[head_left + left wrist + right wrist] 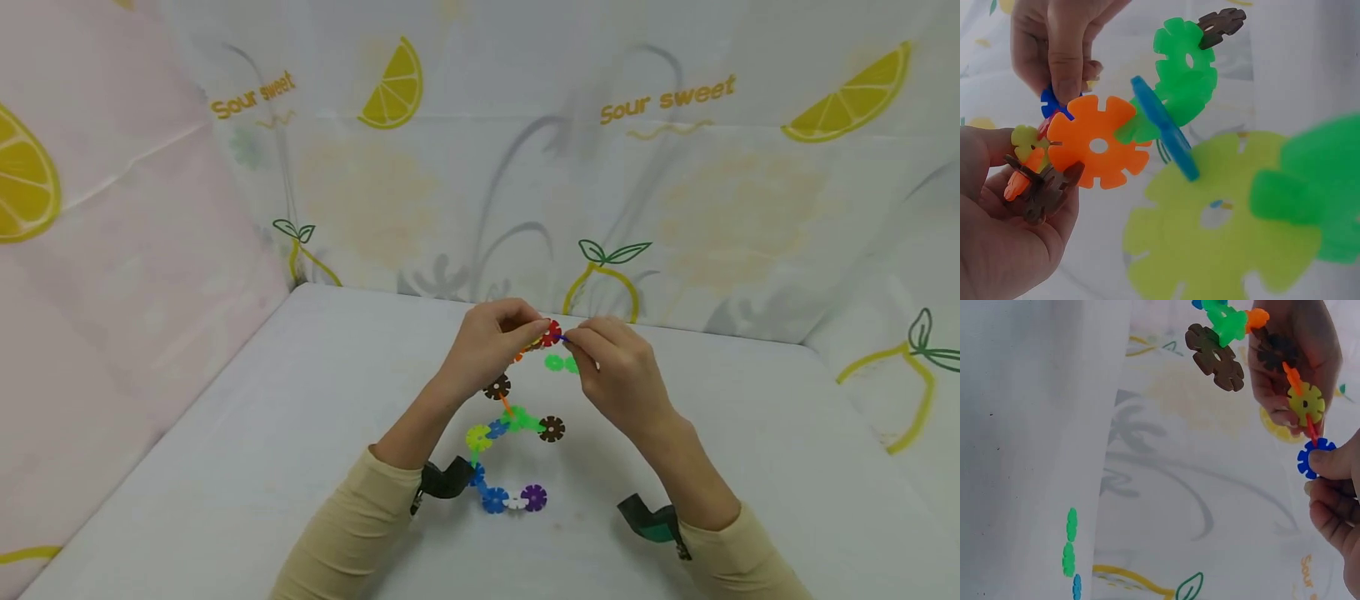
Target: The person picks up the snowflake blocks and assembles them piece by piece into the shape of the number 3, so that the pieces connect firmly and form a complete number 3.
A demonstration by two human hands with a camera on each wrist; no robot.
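Note:
Both hands work on a chain of notched plastic snowflake discs held above the table. My left hand (491, 346) grips the chain's far end, near a yellow disc (1305, 405) and a red disc (552, 332). Between thumb and finger, my right hand (618, 371) pinches a dark blue disc (1314, 456) at the red disc's edge; how deep their slots meet is hidden. From the left hand the chain runs through a brown disc (497, 386), an orange disc (1099, 145) and green discs (514, 418), then down to a purple disc (535, 497).
Loose green discs (554, 362) lie on the white table behind the hands, with a blue disc (1077, 587) near them in the right wrist view. A lemon-printed cloth (465, 167) stands behind the table. Dark wrist mounts (447, 477) stick out from both sleeves.

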